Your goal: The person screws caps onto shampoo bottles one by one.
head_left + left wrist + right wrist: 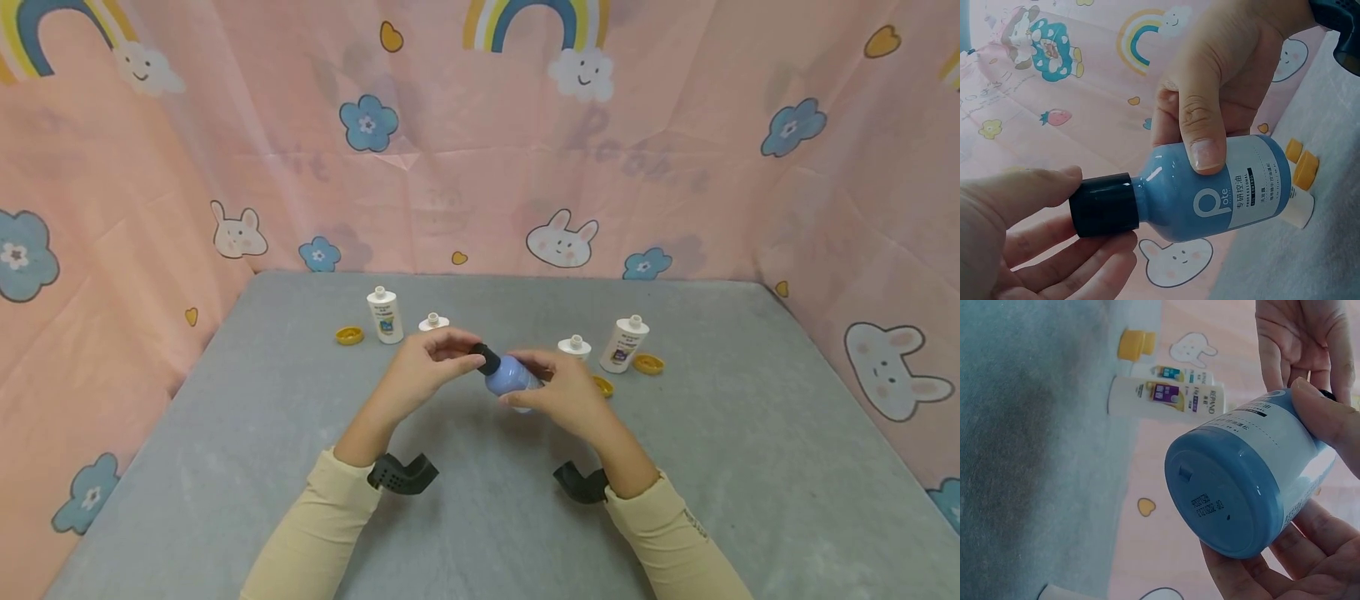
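A blue shampoo bottle (pixel 510 379) with a white label is held tilted above the table, between both hands. My left hand (pixel 432 367) pinches its black cap (pixel 1105 205) between thumb and fingers, and the cap sits on the bottle's neck. The body is gripped by my right hand (pixel 562 392), with the thumb laid along the label in the left wrist view. In the right wrist view the bottle's base (pixel 1213 494) faces the camera and shows a printed date code.
White capless bottles stand behind the hands: one at the left (pixel 386 317), one at the right (pixel 624 343), and two nearer the middle, partly hidden. Yellow caps lie beside them, one at the left (pixel 349 336) and one at the right (pixel 648 364). A patterned pink cloth (pixel 450 167) surrounds the grey table (pixel 480 517).
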The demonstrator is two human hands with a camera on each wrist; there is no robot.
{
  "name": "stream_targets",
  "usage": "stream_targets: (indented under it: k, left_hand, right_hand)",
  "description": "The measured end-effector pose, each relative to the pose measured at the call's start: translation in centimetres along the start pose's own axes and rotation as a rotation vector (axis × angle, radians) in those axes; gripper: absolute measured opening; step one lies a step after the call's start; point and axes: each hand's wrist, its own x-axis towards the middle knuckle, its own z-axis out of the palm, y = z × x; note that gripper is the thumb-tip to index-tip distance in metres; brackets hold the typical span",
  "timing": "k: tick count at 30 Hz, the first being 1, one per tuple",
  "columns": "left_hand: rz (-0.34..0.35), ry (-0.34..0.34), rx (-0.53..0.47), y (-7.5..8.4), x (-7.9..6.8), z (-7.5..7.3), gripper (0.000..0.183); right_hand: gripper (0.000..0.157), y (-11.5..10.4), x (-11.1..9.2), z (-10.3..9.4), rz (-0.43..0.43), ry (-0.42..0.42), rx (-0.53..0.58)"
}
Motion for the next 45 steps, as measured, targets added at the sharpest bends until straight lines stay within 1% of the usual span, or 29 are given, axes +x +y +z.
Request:
stream_targets:
  k: [4, 13, 16, 19, 22, 25, 28, 37, 45]
  left_hand:
    - [0.019, -0.027, -0.005, -0.09, -0.05, -0.06, 0.029]
    - [0.098, -0.093, -0.028, -0.40, -0.18, -0.31, 0.035]
    - [0.092, -0.093, -0.045, -0.31, -0.24, -0.34, 0.039]
    - [0.049, -0.053, -0.038, -0.06, -0.26, -0.28, 0.040]
    - [-0.003, -0.005, -0.020, 0.05, -0.18, -0.17, 0.034]
    - [-0.025, 0.012, -0.011, 0.07, -0.10, -0.08, 0.029]
    - [-0.016, 0.003, -0.009, 0.06, -0.07, -0.05, 0.028]
    - [0.041, -0.027, 0.009, -0.27, 0.08, -0.07, 0.030]
    - [0.084, -0.081, -0.031, -0.19, -0.12, -0.20, 0.034]
  right_hand:
    - [0.053, 0.04, -0.02, 0.10, 0.009, -0.001, -0.002]
    - [0.053, 0.20, 0.03, 0.31, -0.007, -0.002, -0.015]
    - [0.053, 0.24, 0.05, 0.33, -0.008, -0.003, -0.011]
    - [0.053, 0.20, 0.08, 0.29, -0.011, -0.004, -0.007]
    - [0.053, 0.17, 0.08, 0.23, -0.016, -0.006, -0.005]
    - [0.052, 0.13, 0.06, 0.20, -0.015, -0.008, -0.001]
    - [0.052, 0.05, 0.03, 0.15, -0.008, -0.008, -0.002]
    - [0.055, -0.07, -0.05, -0.01, 0.010, -0.011, -0.003]
    - [0.054, -0.11, -0.09, 0.00, 0.017, -0.013, 0.001]
